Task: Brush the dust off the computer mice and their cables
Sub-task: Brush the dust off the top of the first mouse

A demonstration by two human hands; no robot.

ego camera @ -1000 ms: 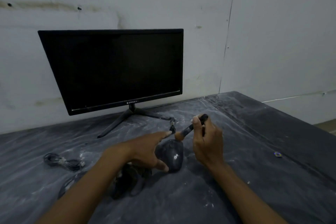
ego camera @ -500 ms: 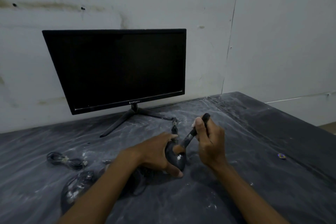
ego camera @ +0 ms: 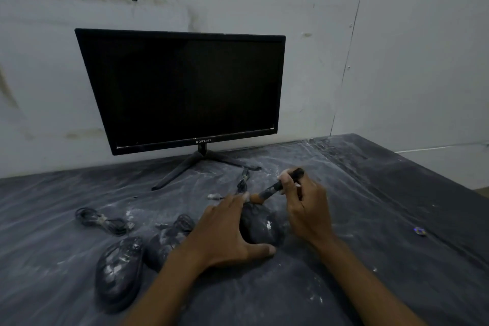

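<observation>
i see three dusty black mice: one (ego camera: 260, 226) under the brush (ego camera: 275, 188), two (ego camera: 119, 270) (ego camera: 165, 242) lying left by a coiled cable (ego camera: 102, 221).

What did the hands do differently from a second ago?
The left hand closed in from a pointing pose and now grips the mouse. The right hand swept the brush down onto the mouse, then back to its far end. The other mice, bundled cable and monitor stayed put.
</observation>
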